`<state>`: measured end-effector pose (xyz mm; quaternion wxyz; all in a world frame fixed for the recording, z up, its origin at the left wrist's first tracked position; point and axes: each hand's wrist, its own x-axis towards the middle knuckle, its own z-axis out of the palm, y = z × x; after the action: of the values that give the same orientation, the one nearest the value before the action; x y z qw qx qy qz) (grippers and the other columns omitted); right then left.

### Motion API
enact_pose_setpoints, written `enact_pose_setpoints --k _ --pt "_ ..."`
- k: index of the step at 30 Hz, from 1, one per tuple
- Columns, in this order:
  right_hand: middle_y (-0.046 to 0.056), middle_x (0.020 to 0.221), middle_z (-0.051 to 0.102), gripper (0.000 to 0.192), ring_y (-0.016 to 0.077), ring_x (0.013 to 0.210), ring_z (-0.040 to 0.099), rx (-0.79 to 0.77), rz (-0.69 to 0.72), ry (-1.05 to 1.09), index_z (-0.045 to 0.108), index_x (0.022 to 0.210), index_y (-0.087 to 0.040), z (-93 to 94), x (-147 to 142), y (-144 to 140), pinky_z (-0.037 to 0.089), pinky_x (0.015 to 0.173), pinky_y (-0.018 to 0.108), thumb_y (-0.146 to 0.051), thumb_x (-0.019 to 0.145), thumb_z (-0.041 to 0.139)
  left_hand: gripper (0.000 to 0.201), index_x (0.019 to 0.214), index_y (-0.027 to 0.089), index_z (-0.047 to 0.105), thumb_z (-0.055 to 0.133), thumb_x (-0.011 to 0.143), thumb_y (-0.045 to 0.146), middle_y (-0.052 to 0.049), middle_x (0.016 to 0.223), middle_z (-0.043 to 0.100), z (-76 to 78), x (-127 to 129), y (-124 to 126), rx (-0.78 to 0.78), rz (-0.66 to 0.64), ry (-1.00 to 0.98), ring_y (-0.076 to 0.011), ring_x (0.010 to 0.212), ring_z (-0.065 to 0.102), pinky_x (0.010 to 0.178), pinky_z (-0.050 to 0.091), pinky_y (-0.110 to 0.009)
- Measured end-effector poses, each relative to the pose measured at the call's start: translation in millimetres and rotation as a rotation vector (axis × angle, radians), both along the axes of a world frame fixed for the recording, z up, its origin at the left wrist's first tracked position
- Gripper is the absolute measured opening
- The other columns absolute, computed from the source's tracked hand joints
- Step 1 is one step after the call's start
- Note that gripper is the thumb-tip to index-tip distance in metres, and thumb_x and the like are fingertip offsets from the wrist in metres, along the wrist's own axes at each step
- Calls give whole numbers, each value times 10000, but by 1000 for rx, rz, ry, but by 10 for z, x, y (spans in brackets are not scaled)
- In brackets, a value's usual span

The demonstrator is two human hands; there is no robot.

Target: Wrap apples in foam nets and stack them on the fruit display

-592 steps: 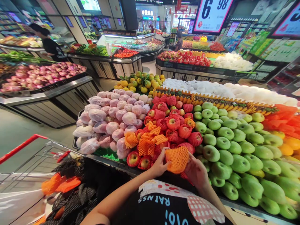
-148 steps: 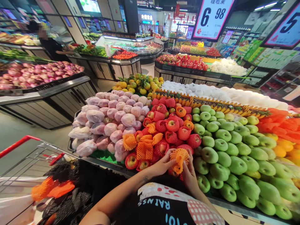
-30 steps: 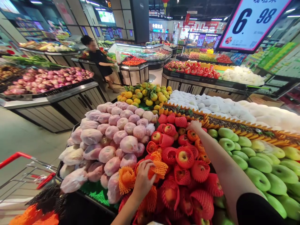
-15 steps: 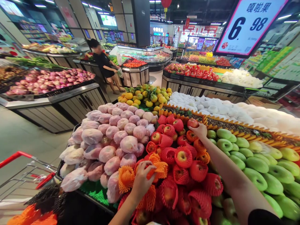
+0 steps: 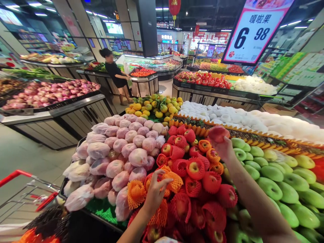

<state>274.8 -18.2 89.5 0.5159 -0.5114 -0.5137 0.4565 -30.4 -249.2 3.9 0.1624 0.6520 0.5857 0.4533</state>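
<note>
Right hand: holding a bare apple up, green apples just beside.
Left hand: fingers curled on orange net, netted apples around.

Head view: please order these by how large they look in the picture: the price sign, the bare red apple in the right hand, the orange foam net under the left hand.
1. price sign, clearly the largest.
2. orange foam net and bare red apple held up in the right hand: they look alike, and the left hand partly covers the net, so no ranking.
</note>
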Motion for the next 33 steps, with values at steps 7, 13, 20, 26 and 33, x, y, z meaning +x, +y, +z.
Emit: enact_pose_setpoints --k 7,13,20,26,33 --pt "64 1358 684 610 369 1209 672 -214 250 178 587 1327 -388 -466 266 -1615 583 969 596 -735 836 483 249 983 258 782 561 926 159 -86 1204 579 176 43 -63 -102 21 -252 -238 1154 614 1014 529 -428" --pt "121 1201 750 602 382 1099 722 -479 171 345 631 1252 -312 -751 32 -2685 617 862 608 -743 878 438 221 1001 230 725 559 893 130 -81 1199 629 335 56 -292 -79 17 -289 -252 1243 569 1112 438 -470" --pt "80 1332 639 799 343 1184 649 -251 212 151 519 1321 -323 -601 20 -3207 562 1004 522 -534 632 864 172 1014 215 720 575 925 191 -85 1176 595 374 95 -606 -99 -59 -294 -222 1167 586 1009 490 -385" --pt "83 1289 528 748 329 1213 576 113 182 -460 501 1292 -325 -734 51 -3412 484 1086 536 -356 646 876 100 941 195 725 631 908 202 -50 1024 605 409 183 -759 -57 -72 -277 -183 1031 618 981 500 -338" --pt "115 1368 515 792 366 1264 540 203 363 -760 492 1429 -369 -976 105 -3539 482 1071 593 -255 719 825 234 1025 207 734 528 938 140 -96 1193 629 434 229 -857 -104 -238 -255 -214 1171 621 1064 483 -402"
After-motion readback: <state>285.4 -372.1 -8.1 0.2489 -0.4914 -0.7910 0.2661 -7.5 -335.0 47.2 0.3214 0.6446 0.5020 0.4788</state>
